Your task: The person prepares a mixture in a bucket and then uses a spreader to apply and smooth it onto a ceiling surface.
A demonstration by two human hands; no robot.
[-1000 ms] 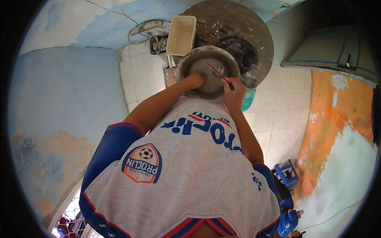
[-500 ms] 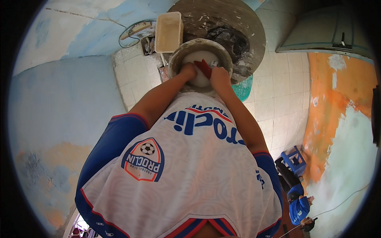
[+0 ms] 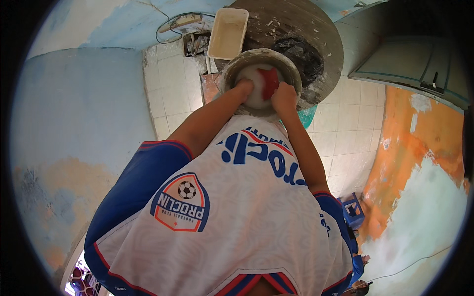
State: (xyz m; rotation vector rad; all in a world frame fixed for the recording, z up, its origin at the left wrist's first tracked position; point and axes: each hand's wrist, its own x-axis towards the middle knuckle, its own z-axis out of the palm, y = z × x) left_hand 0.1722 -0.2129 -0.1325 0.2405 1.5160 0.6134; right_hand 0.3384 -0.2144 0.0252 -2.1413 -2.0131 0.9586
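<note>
A round, grey-smeared bucket (image 3: 292, 69) stands in front of me, with cloudy white liquid (image 3: 253, 75) inside. In it shows a flat red piece with a notched, pointed edge (image 3: 268, 81); its exact kind is unclear. My right hand (image 3: 285, 97), at the bucket's right side, is closed around the lower end of this piece. Over the left part of the bucket reaches my left hand (image 3: 244, 90), lower than the rim and next to the liquid. Its fingers are mostly hidden, so what they hold, if anything, does not show.
Behind the bucket is a round dark tabletop (image 3: 266, 22) with a crumpled black plastic bag (image 3: 306, 59). A cream rectangular tub (image 3: 228, 34) sits to its left. Part of a green basket (image 3: 307, 117) shows at right. A blue stool (image 3: 351, 211) and a person (image 3: 359, 269) are lower right.
The red piece has turned and shows more of its broad face over the liquid. The view has shifted, so the bucket and both hands appear a little farther right.
</note>
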